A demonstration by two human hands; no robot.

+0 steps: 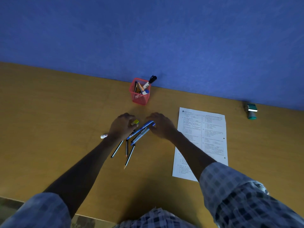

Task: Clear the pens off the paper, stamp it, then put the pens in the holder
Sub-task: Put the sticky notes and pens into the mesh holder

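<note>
While the paper lies bare of pens on the worktop, the last step looks to be the one in hand — gathering the loose pens for the holder. Whether the sheet has been stamped I cannot tell; no mark reads at this size, and the stamp stands well to the right of the holder, by the blue wall, clear of the sheet.

Both hands work just in front of the holder, between it and the person. Left hand is curled down over the near pile, its fingers closed around a yellow-capped piece and the upper ends of the pencils, whose tips fan out toward the person. Right hand has its fingers pinched together on the ends of a bundle of blue pens. A white marker end pokes out to the left of the left wrist; whether it is held or merely lying there is hidden.

The holder itself is already partly filled — a black-capped marker leans out of its rim.

Next move, as I judge it, calls for squaring the two clusters into one bunch, lifting them upright and lowering them into the free space of the holder. Fanned pencils may slip from a loose grasp, so a tighter closing first seems wise.
</note>
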